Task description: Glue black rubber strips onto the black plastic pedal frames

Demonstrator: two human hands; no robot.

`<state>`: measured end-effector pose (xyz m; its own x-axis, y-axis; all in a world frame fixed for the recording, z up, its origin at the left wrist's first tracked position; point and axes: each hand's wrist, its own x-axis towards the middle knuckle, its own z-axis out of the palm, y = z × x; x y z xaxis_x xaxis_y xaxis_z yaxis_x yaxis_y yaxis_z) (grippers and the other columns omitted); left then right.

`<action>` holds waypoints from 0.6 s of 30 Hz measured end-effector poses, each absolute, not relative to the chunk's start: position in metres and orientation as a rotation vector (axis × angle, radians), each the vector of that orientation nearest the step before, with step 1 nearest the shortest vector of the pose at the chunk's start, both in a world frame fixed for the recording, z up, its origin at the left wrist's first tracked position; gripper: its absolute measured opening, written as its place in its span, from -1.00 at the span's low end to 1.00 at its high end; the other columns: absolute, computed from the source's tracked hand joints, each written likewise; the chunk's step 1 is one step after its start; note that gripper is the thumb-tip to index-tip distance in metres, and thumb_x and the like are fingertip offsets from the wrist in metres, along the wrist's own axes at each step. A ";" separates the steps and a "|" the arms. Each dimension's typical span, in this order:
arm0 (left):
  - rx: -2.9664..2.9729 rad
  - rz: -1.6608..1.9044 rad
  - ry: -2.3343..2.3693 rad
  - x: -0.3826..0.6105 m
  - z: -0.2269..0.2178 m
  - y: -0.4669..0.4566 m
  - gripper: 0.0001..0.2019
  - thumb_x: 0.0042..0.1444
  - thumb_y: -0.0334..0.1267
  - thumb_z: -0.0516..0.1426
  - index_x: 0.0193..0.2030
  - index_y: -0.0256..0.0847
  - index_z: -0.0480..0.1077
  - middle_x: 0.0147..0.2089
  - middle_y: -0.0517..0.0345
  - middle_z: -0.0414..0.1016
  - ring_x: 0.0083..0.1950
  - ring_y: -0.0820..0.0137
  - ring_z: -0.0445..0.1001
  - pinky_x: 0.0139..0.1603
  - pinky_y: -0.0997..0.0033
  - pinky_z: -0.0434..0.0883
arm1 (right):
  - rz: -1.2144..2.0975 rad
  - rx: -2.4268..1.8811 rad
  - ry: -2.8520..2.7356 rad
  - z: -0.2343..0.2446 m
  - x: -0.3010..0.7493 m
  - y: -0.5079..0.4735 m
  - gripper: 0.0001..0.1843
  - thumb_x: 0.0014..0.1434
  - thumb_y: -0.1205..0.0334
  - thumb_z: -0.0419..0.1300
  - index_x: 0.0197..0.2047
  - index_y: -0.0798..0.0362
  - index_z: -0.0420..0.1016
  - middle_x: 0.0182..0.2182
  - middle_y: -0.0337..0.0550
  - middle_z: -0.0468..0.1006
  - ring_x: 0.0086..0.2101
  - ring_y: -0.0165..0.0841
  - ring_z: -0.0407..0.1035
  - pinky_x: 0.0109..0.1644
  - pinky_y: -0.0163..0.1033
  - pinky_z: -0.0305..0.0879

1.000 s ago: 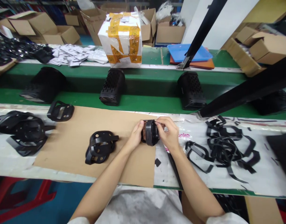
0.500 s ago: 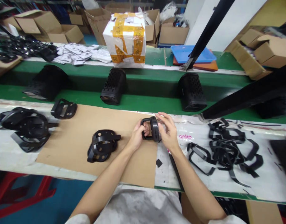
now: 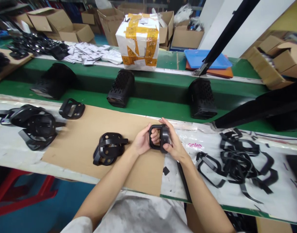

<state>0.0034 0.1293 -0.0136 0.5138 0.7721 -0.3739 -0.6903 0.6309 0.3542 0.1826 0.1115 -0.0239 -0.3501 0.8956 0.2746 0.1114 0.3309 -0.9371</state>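
Note:
Both hands hold one black plastic frame [image 3: 164,138] with a rectangular opening and a wide band on its right side, just above the edge of a cardboard sheet [image 3: 82,139]. My left hand [image 3: 143,141] grips its left side, with fingertips showing through the opening. My right hand [image 3: 173,144] wraps round the band, thumb at the lower front and fingers along the top and far side. Left of my hands, on the cardboard, lie black strapped pieces [image 3: 111,147] with round holes. A similar single piece [image 3: 72,109] rests at the sheet's far left corner.
Loose black straps [image 3: 240,165] are heaped at the right, and more black parts [image 3: 37,126] at the left. Black perforated housings [image 3: 121,88] stand on the green conveyor [image 3: 153,103]. Behind are a taped white box [image 3: 138,45] and a blue tray [image 3: 206,59]. A dark post [image 3: 230,32] slants across the right.
My right hand has closed further round the band, its thumb now at the lower front. The frame has turned slightly in my hands. The whole view has shifted a little.

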 end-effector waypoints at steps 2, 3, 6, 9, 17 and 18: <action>0.168 0.862 0.503 0.001 -0.016 0.130 -0.43 0.57 -0.06 -0.12 -0.48 -0.26 0.33 -0.54 0.23 0.16 -0.55 0.48 0.24 -0.46 0.53 0.34 | 1.120 -0.921 -1.697 -0.022 0.183 0.111 0.12 0.23 -0.55 0.23 0.58 -0.01 0.10 0.43 0.13 0.29 0.37 0.10 0.24 0.51 0.18 0.10; 0.173 0.852 0.486 0.000 -0.018 0.129 -0.43 0.56 -0.07 -0.10 -0.47 -0.27 0.35 -0.54 0.22 0.18 -0.54 0.47 0.26 -0.45 0.52 0.36 | 1.127 -0.923 -1.675 -0.021 0.183 0.111 0.09 0.24 -0.54 0.23 0.56 0.00 0.15 0.40 0.13 0.33 0.35 0.09 0.27 0.49 0.17 0.14; 0.197 0.830 0.460 0.000 -0.025 0.128 -0.48 0.53 -0.06 0.00 -0.45 -0.28 0.40 -0.53 0.19 0.24 -0.53 0.46 0.30 -0.42 0.51 0.39 | 1.166 -0.921 -1.597 -0.019 0.184 0.110 0.04 0.25 -0.53 0.22 0.52 0.03 0.24 0.33 0.12 0.42 0.29 0.09 0.35 0.43 0.14 0.23; 0.253 0.889 0.486 0.002 -0.029 0.126 -0.51 0.50 -0.10 0.07 -0.47 -0.29 0.42 -0.55 0.20 0.25 -0.55 0.49 0.26 -0.44 0.54 0.35 | 1.205 -0.924 -1.556 -0.018 0.182 0.109 0.07 0.22 -0.53 0.24 0.51 0.04 0.26 0.30 0.12 0.45 0.26 0.09 0.38 0.38 0.12 0.30; 0.338 0.973 0.537 0.005 -0.025 0.128 -0.50 0.47 -0.07 0.12 -0.51 -0.27 0.42 -0.63 0.26 0.21 -0.61 0.53 0.19 -0.48 0.54 0.29 | 1.220 -0.851 -1.451 -0.024 0.175 0.110 -0.05 0.25 -0.42 0.31 0.49 -0.01 0.31 0.27 0.08 0.45 0.21 0.06 0.42 0.28 0.09 0.41; 0.335 0.951 0.532 0.004 -0.024 0.128 -0.51 0.46 -0.05 0.15 -0.49 -0.27 0.44 -0.61 0.25 0.25 -0.61 0.53 0.22 -0.47 0.53 0.31 | 1.231 -0.851 -1.428 -0.025 0.176 0.109 -0.06 0.24 -0.41 0.31 0.48 -0.03 0.32 0.28 0.07 0.44 0.18 0.05 0.44 0.27 0.10 0.42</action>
<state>0.0043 0.1279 -0.0237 0.4684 0.8377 -0.2809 -0.6780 0.5447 0.4937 0.1757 0.1095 -0.0250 -0.2275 0.9424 0.2451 -0.1034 0.2269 -0.9684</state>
